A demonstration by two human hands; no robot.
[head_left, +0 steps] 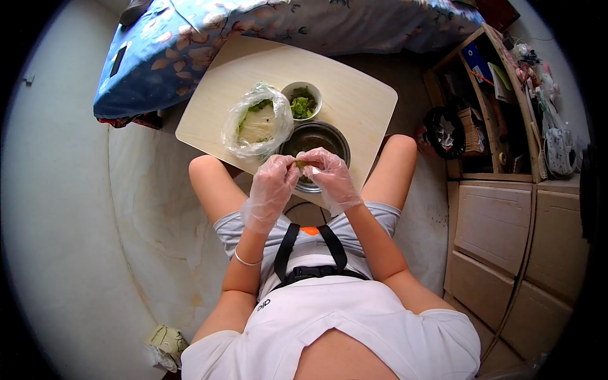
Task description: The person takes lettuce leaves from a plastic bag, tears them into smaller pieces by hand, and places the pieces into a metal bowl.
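Observation:
Both my hands wear clear plastic gloves and meet over the near part of a metal bowl (pixel 326 134). My left hand (pixel 273 187) has its fingers pinched on a small green leafy piece (pixel 301 165). Opposite it, my right hand (pixel 329 177) pinches the same piece at the fingertips. Dark contents show inside the bowl, too dim to make out. Behind it stands a white bowl (pixel 318 96) with green leaves (pixel 303 106) in it. An open plastic bag (pixel 233 130) to the left holds something pale with green edges.
These things stand on a light table (pixel 354 95) between my knees. A bed with a floral cover (pixel 171 57) lies beyond it. To the right are a black-lined bin (pixel 443 133), wooden shelves and cabinets (pixel 494 221). A pale green object (pixel 166 345) rests at lower left.

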